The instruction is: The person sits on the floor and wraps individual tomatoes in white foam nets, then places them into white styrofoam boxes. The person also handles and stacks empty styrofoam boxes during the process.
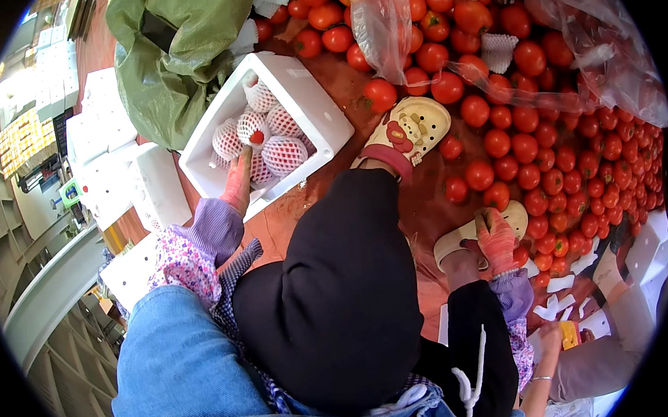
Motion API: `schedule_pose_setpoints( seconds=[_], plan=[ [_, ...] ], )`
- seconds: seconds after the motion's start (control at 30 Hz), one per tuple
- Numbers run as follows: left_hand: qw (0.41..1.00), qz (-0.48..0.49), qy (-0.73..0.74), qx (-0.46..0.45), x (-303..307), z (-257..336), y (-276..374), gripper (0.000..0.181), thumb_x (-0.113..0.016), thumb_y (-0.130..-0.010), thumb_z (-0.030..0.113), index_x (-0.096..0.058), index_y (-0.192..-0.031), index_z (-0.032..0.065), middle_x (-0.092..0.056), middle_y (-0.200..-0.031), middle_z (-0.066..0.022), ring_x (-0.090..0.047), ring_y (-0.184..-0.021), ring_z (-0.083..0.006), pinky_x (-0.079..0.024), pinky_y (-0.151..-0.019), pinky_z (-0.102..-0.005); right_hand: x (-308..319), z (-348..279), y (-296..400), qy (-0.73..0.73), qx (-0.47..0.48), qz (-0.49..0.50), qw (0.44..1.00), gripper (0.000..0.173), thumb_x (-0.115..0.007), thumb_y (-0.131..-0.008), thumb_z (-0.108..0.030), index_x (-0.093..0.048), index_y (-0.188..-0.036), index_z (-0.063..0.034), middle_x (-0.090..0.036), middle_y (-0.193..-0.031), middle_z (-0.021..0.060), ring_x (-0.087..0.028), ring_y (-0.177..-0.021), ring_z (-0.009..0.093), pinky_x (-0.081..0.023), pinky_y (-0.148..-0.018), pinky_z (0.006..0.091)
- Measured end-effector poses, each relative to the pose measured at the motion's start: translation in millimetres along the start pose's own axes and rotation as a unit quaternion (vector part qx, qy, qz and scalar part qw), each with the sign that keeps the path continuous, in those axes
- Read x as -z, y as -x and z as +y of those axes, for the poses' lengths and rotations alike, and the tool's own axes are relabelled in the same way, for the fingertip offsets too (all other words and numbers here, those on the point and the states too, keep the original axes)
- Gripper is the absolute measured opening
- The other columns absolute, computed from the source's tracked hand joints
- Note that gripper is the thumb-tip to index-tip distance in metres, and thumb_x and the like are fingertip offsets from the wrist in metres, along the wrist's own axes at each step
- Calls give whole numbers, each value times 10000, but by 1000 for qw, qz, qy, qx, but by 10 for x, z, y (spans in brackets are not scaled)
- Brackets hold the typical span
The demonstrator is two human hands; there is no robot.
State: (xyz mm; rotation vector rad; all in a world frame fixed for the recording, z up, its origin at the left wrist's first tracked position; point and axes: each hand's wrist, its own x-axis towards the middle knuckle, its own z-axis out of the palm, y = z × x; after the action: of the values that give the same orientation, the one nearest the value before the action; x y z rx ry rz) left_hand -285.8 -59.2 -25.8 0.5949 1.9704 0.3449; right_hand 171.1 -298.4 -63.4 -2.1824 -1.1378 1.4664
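My left hand (238,182), in a reddish work glove, reaches over the rim of a white foam box (317,107), its fingers at tomatoes in foam net sleeves (252,129). Whether it grips one, I cannot tell. Several netted tomatoes (285,154) lie piled in the box. My right hand (495,239), gloved too, hangs above a cream clog on the right, fingers bent down beside a bare red tomato (496,196). Its fingertips are partly hidden, so a hold on anything is unclear. Loose tomatoes (525,147) cover the floor ahead of it.
Clear plastic sheeting (384,30) lies over part of the tomatoes. A green tarp (190,63) is heaped behind the box. White foam boxes (103,181) stand at the left. At the lower right another person's hand (551,336) is beside a yellow and red item, near foam scraps (551,307).
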Motion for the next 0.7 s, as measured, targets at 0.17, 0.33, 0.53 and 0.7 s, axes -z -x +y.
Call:
schedule_pose_setpoints(
  seconds=[0.17,0.33,0.53,0.7],
  plan=[
    [999,-10,-41,-19,-48,-120,-385,508,-523,-824,382,-516,-1150,-7,-570,-1024,-95,-518,-905,-183,-420,-789,-321,120,78,75,294,193,-23,936,576,-759,-569,-293,-586,-1054,-37,-541,-1078,140,-552,-943,329,-469,-795,392],
    [966,95,-183,-158,258,-40,49,460,-570,-814,259,-476,-1150,-39,-552,-1037,-137,-522,-950,-199,-413,-859,-330,-44,158,-22,108,43,-3,993,280,-557,-799,-241,-591,-1009,-59,-585,-1002,144,-565,-945,330,-459,-773,411],
    [870,55,-202,-446,-330,891,574,327,-510,-798,40,-492,-1120,-15,-540,-1075,-150,-530,-1028,-235,-405,-912,-319,91,-141,9,83,-7,19,996,254,-504,-845,-282,-565,-955,-61,-596,-923,146,-564,-879,355,-442,-747,441],
    [811,-165,-189,-529,-1304,1572,699,191,-504,-822,50,-573,-986,-20,-586,-917,-97,-572,-848,-170,-453,-763,-271,71,-86,29,87,-10,30,996,245,-522,-837,-269,-564,-957,-59,-595,-920,157,-565,-872,360,-444,-737,442]
  ],
)
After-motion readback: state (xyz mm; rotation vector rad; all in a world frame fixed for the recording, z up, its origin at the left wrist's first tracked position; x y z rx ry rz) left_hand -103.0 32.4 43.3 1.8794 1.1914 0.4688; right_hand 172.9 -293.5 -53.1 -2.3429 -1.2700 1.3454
